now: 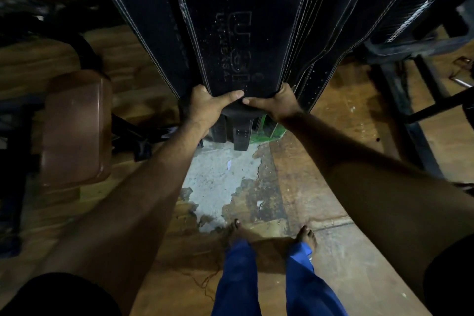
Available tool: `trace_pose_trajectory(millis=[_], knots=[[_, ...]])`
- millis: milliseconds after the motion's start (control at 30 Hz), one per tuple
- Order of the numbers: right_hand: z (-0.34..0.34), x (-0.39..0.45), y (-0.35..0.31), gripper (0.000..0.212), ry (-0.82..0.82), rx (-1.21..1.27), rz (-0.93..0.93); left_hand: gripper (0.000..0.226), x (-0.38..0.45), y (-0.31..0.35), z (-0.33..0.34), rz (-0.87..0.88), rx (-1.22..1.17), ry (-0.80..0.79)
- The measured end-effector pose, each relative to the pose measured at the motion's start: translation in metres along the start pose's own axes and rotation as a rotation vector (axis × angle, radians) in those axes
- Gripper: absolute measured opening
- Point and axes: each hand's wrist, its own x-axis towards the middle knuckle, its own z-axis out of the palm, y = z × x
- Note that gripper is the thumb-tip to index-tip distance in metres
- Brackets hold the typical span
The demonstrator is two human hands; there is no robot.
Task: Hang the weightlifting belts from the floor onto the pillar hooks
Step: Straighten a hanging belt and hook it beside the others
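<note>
**Both hands grip the lower end of a hanging black belt**

Head view: The left hand (205,105) and the right hand (275,104) both clutch the bottom edge of the front belt (225,33), fingers curled behind it and thumbs laid flat across its face, the two thumb tips almost meeting at the middle. This belt is black with pale stitching along both edges and a stamped "UNIVERSAL" mark; it runs from the hands up out of the top of the picture, so what it hangs from cannot be seen. A second belt (133,7) hangs just to its left. To the right, more belts (331,20) are layered close together; their stitched edges overlap and an exact count cannot be told. One narrow strap end with punched holes (307,90) drops just beside the right hand. Below the hands, dark strap ends (241,136) reach down near the floor (333,277), which is wood-patterned with a worn grey patch (220,169) in the middle. A brown padded seat (74,126) stands at the left edge of the floor, and a dark metal frame (410,123) at the right. Two bare feet in blue trousers (238,282) stand at the bottom.
</note>
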Motion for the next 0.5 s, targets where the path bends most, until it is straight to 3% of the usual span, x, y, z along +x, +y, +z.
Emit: trace_pose_trajectory(millis=[167,267,433,500], knots=[[0.009,0.011,0.033,0.051,-0.018,-0.109,0.085,0.025,0.009,-0.041,0.005,-0.007,0.065,-0.027],[0.016,0.021,0.05,0.057,0.055,-0.237,0.133,0.021,0.018,-0.065,0.01,-0.022,0.108,-0.025],[0.018,0.039,0.05,0.067,0.176,-0.476,0.104,0.024,0.041,-0.069,0.014,0.056,0.148,0.04],[0.018,0.043,0.044,0.068,0.212,-0.536,0.1,0.038,0.044,-0.07,0.014,0.026,0.171,0.074]])
